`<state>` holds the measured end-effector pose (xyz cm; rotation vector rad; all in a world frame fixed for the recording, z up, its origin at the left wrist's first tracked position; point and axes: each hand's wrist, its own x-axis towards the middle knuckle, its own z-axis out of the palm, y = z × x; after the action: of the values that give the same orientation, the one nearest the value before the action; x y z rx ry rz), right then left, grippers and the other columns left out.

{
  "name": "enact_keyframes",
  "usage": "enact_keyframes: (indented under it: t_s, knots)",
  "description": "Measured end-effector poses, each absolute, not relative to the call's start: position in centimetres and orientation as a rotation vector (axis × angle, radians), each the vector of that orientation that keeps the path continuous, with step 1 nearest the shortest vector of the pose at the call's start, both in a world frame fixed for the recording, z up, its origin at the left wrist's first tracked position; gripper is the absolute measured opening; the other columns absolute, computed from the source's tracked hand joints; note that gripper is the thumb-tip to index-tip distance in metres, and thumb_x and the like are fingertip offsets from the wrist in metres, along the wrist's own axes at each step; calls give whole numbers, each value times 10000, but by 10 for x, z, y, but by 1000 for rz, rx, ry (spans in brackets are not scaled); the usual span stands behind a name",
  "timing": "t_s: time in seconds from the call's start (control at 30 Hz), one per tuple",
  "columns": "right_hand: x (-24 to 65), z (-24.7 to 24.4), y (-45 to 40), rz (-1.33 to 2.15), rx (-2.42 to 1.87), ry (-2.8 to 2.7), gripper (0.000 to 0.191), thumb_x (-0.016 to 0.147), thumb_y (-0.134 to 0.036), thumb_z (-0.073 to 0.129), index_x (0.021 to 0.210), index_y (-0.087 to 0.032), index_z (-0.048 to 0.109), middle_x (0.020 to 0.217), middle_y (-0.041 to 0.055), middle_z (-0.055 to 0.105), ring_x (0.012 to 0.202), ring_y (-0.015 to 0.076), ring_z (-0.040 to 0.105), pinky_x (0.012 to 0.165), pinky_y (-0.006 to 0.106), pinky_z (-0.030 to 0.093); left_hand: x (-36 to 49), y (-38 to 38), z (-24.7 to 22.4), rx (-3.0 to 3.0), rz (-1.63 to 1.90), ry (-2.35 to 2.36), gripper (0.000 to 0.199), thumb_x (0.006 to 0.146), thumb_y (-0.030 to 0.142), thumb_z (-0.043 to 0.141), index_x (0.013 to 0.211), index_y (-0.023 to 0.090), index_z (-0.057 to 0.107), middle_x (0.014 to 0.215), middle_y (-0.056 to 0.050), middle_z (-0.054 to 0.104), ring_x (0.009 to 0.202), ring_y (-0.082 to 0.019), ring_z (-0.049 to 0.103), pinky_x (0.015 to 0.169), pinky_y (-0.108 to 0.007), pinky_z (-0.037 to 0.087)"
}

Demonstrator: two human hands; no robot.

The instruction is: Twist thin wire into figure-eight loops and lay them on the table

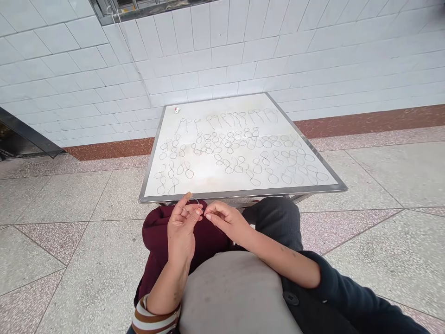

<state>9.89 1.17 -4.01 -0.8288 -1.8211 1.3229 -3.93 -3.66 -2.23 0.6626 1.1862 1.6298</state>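
Note:
A thin wire (198, 201) curves in a small loop between my two hands, just off the table's front edge. Its near part is pinched between the thumb and fingers of my left hand (183, 222), where a tan wrap covers one fingertip. Close beside it, my right hand (227, 220) grips the wire between thumb and forefinger, and a thin tail seems to hang below. Several bent wire pieces (272, 176) lie in rows on the white tabletop (205, 178), many twisted into figure-eight shapes. Farther back, other wires (210, 119) have one loop and a straight tail.
A small white-and-red object (177, 110) sits at the table's far left corner. The metal table rim (243, 193) runs just beyond my knees. Behind the table stands a white tiled wall (222, 58), and speckled floor (104, 269) lies on both sides.

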Motion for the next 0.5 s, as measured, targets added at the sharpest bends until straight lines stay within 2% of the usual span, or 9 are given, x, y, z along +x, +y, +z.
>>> enact_keyframes:
  t_s: [0.2, 0.5]
  knots:
    - [98, -40, 13, 1344, -819, -1820, 128, 911, -279, 503, 835, -206, 575, 791, -8, 558, 731, 122, 494, 691, 243, 394, -36, -33, -23, 584, 1668, 1171, 450, 729, 213, 743, 1164, 207, 627, 799, -2, 645, 789, -105, 592, 706, -218, 453]
    - [92, -44, 15, 1378, -832, -1779, 180, 923, -320, 494, 801, -205, 560, 771, -12, 558, 727, 122, 511, 698, 246, 406, -38, -31, -17, 694, 1568, 1258, 475, 741, 215, 733, 1196, 208, 598, 776, 8, 644, 763, -102, 580, 712, -225, 456]
